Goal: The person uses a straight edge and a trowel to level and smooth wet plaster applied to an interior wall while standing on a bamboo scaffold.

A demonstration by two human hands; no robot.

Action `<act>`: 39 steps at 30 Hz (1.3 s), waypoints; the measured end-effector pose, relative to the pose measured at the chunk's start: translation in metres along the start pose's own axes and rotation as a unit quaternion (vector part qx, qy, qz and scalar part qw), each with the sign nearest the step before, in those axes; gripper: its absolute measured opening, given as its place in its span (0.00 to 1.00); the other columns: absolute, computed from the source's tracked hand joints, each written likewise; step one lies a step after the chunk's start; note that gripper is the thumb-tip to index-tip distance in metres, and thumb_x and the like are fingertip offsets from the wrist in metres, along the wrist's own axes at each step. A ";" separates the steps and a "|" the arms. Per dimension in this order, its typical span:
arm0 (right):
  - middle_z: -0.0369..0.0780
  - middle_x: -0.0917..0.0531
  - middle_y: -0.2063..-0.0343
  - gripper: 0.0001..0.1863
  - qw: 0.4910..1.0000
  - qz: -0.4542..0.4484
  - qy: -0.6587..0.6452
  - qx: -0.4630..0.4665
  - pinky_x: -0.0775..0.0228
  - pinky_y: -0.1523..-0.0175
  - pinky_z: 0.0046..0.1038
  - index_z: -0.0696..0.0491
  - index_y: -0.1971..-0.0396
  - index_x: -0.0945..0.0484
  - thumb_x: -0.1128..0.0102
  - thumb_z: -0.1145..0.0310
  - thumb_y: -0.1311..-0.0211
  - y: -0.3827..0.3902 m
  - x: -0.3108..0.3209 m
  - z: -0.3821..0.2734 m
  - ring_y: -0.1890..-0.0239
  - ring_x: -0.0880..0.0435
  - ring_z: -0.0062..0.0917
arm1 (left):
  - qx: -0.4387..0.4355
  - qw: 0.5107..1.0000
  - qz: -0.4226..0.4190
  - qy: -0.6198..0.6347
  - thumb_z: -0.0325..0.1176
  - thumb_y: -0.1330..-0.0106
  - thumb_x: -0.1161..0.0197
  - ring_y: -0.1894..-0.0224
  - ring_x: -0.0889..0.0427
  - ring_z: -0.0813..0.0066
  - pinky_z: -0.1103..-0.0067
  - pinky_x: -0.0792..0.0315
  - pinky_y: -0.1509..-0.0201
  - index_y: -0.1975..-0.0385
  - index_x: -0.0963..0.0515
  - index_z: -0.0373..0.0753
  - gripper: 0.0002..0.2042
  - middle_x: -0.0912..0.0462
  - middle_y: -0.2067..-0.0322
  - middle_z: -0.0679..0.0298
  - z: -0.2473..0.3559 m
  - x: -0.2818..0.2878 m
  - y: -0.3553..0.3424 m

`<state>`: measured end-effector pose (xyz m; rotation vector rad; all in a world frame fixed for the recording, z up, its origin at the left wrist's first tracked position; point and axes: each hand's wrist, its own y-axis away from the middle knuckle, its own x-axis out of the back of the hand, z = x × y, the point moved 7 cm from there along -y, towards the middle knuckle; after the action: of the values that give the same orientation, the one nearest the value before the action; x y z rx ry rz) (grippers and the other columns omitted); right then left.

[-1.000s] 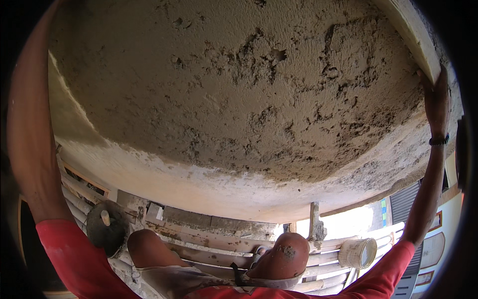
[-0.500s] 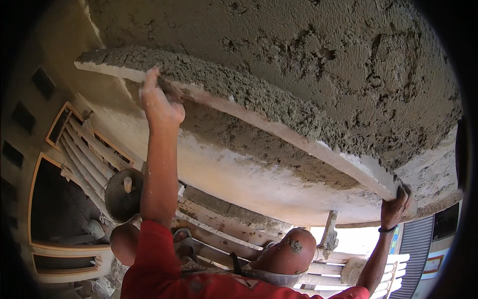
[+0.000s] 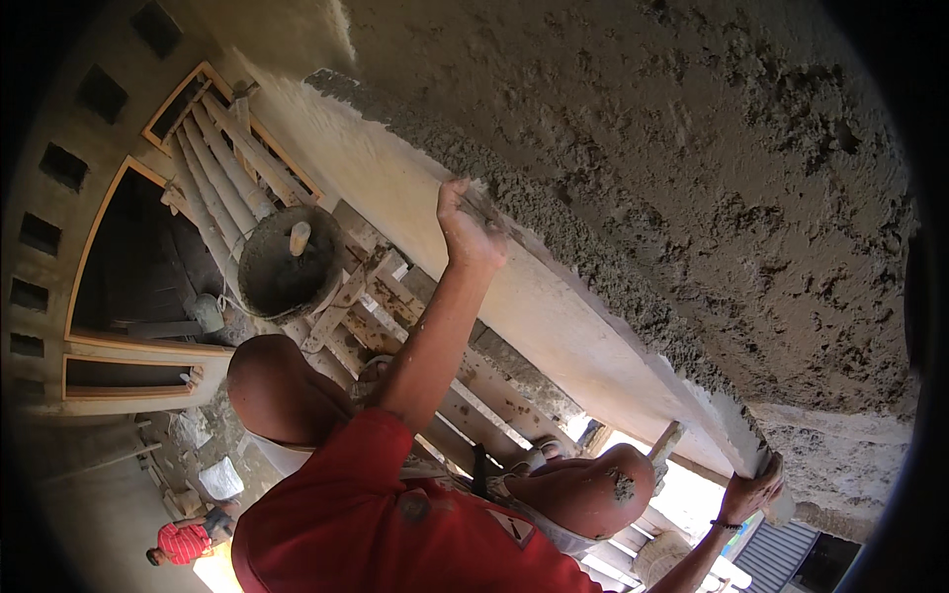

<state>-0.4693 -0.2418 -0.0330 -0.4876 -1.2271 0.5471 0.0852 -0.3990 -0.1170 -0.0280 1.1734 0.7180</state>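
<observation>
A long pale board (image 3: pixel 720 415) lies against the wall on a slant, from upper left down to lower right. Wet grey mortar (image 3: pixel 593 262) is heaped along its upper edge. My left hand (image 3: pixel 471 229) is closed on the board's lower side, left of its middle, with the fingertips partly hidden. At the far right end, my right hand (image 3: pixel 753 491) wraps its fingers round the board. Above the board, the wall (image 3: pixel 652 109) is coated with rough, pitted wet mortar.
A bucket (image 3: pixel 259 287) smeared with mortar, a handle sticking up in it, stands left of my left arm. Wooden poles (image 3: pixel 222 183) lean behind it. Scaffold planks (image 3: pixel 499 407) run below me, with gaps between. A person in red (image 3: pixel 183 543) is far down at lower left.
My view has turned, and the board now slants more steeply. A dark mortar patch that showed beneath the board is out of sight. Both hands have stayed on the board.
</observation>
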 end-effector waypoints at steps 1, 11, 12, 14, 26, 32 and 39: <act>0.45 0.28 0.55 0.28 1.000 -0.021 0.008 -0.002 0.44 0.47 0.41 0.55 0.53 0.40 0.39 0.70 0.56 0.004 -0.006 -0.001 0.52 0.30 0.37 | 0.005 1.000 0.005 0.005 0.42 0.50 0.49 0.54 0.34 0.75 0.73 0.44 0.46 0.66 0.32 0.44 0.13 0.30 0.63 0.69 -0.003 0.006 -0.001; 0.47 0.31 0.64 0.30 0.977 -0.193 -0.014 0.095 0.42 0.53 0.43 0.54 0.51 0.38 0.40 0.71 0.59 0.001 -0.035 -0.047 0.59 0.32 0.41 | -0.011 0.997 0.056 0.054 0.49 0.44 0.51 0.55 0.29 0.71 0.70 0.35 0.48 0.57 0.32 0.44 0.20 0.28 0.59 0.65 -0.021 0.056 -0.043; 0.46 0.31 0.66 0.27 0.973 -0.201 -0.029 0.109 0.41 0.55 0.43 0.55 0.55 0.37 0.40 0.71 0.60 0.000 -0.035 -0.045 0.61 0.32 0.41 | -0.010 0.996 0.075 0.042 0.50 0.44 0.51 0.54 0.29 0.70 0.70 0.35 0.48 0.56 0.32 0.44 0.20 0.28 0.59 0.65 -0.021 0.061 -0.046; 0.45 0.32 0.68 0.22 0.955 -0.278 -0.056 0.086 0.40 0.59 0.43 0.56 0.61 0.36 0.42 0.72 0.60 -0.010 -0.034 -0.043 0.63 0.31 0.41 | -0.006 0.994 0.103 0.036 0.52 0.44 0.51 0.54 0.30 0.70 0.70 0.36 0.47 0.55 0.33 0.43 0.22 0.28 0.58 0.65 -0.012 0.065 -0.043; 0.48 0.32 0.62 0.28 0.940 -0.275 -0.106 0.172 0.43 0.57 0.48 0.57 0.56 0.38 0.38 0.67 0.60 -0.122 0.119 -0.113 0.59 0.33 0.44 | -0.023 0.984 0.052 0.168 0.58 0.40 0.58 0.51 0.32 0.67 0.69 0.36 0.48 0.46 0.38 0.46 0.28 0.31 0.52 0.64 0.198 0.010 0.026; 0.47 0.33 0.62 0.28 0.904 -0.315 -0.232 0.171 0.45 0.53 0.45 0.57 0.56 0.38 0.40 0.69 0.61 -0.173 0.194 -0.215 0.57 0.35 0.44 | -0.076 0.990 -0.050 0.105 0.62 0.44 0.57 0.59 0.28 0.55 0.63 0.34 0.52 0.49 0.35 0.39 0.33 0.28 0.56 0.53 0.358 -0.010 0.081; 0.47 0.34 0.62 0.28 0.861 -0.345 -0.288 0.238 0.47 0.50 0.46 0.57 0.58 0.38 0.40 0.64 0.61 -0.176 0.252 -0.318 0.57 0.36 0.44 | -0.178 0.981 -0.032 0.069 0.57 0.49 0.43 0.57 0.31 0.56 0.64 0.36 0.53 0.44 0.39 0.45 0.34 0.37 0.46 0.52 0.493 0.001 0.153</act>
<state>-0.0804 -0.2372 0.1770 0.5803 -1.6492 0.3522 0.4125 -0.0922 0.1376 -0.4202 1.1574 0.8732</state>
